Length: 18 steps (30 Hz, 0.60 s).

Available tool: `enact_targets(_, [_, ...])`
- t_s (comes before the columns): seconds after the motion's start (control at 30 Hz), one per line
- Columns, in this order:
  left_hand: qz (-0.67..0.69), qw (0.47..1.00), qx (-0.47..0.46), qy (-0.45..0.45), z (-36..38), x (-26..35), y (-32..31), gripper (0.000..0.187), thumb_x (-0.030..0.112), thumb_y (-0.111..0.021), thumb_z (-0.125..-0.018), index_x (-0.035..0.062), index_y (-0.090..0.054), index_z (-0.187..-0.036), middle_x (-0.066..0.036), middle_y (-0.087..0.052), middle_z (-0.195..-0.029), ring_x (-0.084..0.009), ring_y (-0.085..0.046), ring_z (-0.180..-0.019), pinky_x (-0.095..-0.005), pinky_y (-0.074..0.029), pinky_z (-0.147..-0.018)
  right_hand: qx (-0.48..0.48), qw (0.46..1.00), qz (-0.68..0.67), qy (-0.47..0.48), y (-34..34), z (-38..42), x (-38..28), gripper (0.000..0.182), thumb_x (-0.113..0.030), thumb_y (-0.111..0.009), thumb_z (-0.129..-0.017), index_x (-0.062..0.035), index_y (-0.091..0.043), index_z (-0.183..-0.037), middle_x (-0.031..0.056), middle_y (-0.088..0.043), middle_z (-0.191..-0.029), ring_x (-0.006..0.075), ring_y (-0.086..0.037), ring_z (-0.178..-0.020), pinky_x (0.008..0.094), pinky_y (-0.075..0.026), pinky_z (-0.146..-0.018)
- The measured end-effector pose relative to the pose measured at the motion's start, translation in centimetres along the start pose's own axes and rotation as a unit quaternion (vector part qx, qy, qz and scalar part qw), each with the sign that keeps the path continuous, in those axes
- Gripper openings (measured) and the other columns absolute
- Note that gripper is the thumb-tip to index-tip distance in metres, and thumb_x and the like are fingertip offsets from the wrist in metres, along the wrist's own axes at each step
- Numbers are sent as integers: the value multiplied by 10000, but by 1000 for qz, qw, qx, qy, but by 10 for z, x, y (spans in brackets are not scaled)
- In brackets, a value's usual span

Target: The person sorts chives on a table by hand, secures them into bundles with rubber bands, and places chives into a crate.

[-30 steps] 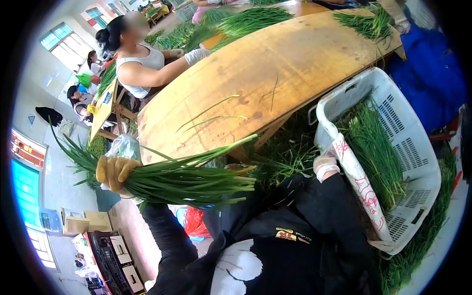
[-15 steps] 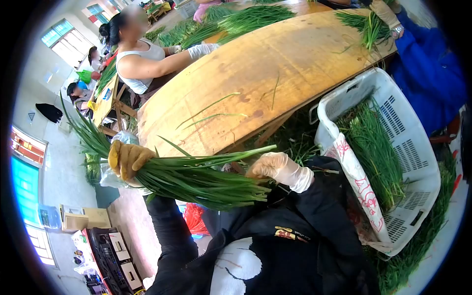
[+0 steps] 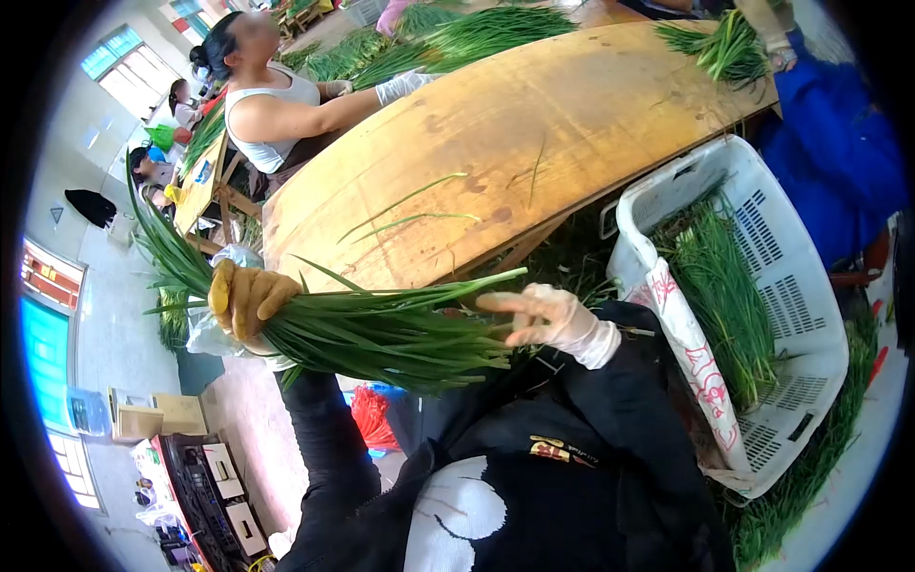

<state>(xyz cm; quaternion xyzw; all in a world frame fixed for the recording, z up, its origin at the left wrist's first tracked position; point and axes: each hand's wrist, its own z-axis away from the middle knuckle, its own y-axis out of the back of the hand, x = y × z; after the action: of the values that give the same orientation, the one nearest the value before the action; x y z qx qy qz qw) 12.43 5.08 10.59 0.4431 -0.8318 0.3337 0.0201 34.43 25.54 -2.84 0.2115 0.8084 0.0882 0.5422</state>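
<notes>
The bunch of long green leaves [image 3: 381,334] is up in the air, just past the near edge of the big table [image 3: 477,153]. It lies sideways, from the left hand [image 3: 250,300] across to the right hand [image 3: 562,319]. The pale, thick ends point at the right hand. The thin tips stick out past the far side of the left hand, and some bend up.

The left hand, in a tan glove, is closed around the bunch, nearer the thin tips. The right hand, in a thin pale glove, is half open, with its fingers apart and pointing at the pale ends. It does not seem to hold anything. It is right by those ends, but I cannot tell if it touches them. One stalk [image 3: 496,278] pokes out just above its fingers.

Past both hands, a few loose leaves [image 3: 419,217] lie on the table. On the outer side of the right hand is a white basket [image 3: 822,286] with more greens [image 3: 720,296] in it.
</notes>
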Motion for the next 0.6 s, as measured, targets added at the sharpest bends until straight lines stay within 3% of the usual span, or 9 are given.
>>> enact_targets(0.13, [21, 999, 40, 24, 0, -6, -2, 108, 112, -451, -844, 123, -448, -737, 40, -502, -543, -9, -452, -421, -222, -410, -587, -36, 991, -3, 126, -16, -14, 11, 233, -177, -621, -761, -95, -631, -979, 65, -566, -722, 190, -526, -602, 280, -426, -560])
enact_targets(0.27, [28, 995, 65, 68, 5, -19, -5, 108, 171, -433, -854, 79, -483, -825, 54, -470, -485, -5, -418, -374, -221, -401, -569, -81, 994, 4, 78, -12, -35, -29, 126, -152, -574, -806, -88, -638, -893, 58, -576, -747, 147, -527, -598, 244, -424, -547])
enact_targets(0.33, [25, 995, 67, 76, 8, -26, -3, 138, 191, -424, -855, 75, -497, -861, 65, -455, -462, -9, -388, -341, -223, -394, -563, -54, 974, -215, 57, -6, -45, -53, 208, -252, -522, -853, -53, -549, -796, 74, -591, -846, 101, -539, -658, 240, -439, -588])
enact_targets(0.4, [6, 991, 57, 118, 9, -34, -4, 122, 198, -443, -844, 91, -492, -878, 68, -463, -472, -9, -377, -335, -221, -385, -560, -36, 920, -386, 58, 13, -63, -76, 183, -259, -472, -878, -91, -538, -849, 57, -610, -817, 70, -533, -611, 187, -449, -550])
enact_targets(0.43, [-17, 989, 79, 128, 12, -30, -5, 108, 211, -447, -833, 131, -511, -801, 70, -456, -462, -7, -373, -336, -221, -377, -555, 71, 922, -366, 107, 20, -70, -87, 189, -253, -455, -890, -91, -545, -856, 65, -621, -804, 63, -518, -569, 175, -444, -522])
enact_targets(0.47, [-20, 989, 77, 125, 14, -25, -6, 108, 211, -447, -833, 131, -511, -801, 70, -456, -462, -7, -373, -336, -221, -377, -555, 164, 958, -195, 132, 29, -78, -82, 188, -231, -444, -899, -81, -550, -858, 58, -623, -810, 63, -520, -586, 176, -436, -520])
enact_targets(0.53, [7, 995, 58, 83, 16, -10, -8, 167, 205, -438, -832, 171, -500, -681, 76, -450, -444, -3, -384, -339, -225, -377, -563, 210, 952, -223, -2, 50, -110, -65, 147, -131, -528, -849, -33, -579, -944, 64, -618, -892, 161, -571, -775, 249, -458, -695])
enact_targets(0.57, [12, 997, 49, 66, 20, 4, -10, 241, 210, -428, -839, 195, -469, -603, 86, -443, -429, -3, -401, -343, -228, -382, -576, 229, 963, -144, 3, 48, -134, -20, 146, -136, -524, -847, -41, -601, -926, 75, -619, -887, 159, -556, -730, 257, -435, -712])
enact_targets(0.6, [7, 997, 35, 62, 18, 16, -15, 258, 204, -403, -862, 178, -462, -613, 97, -440, -418, -9, -406, -333, -238, -401, -594, 192, 980, 36, -32, 52, -153, 18, 244, -236, -507, -853, -60, -576, -1007, 96, -605, -953, 209, -554, -832, 308, -414, -787])
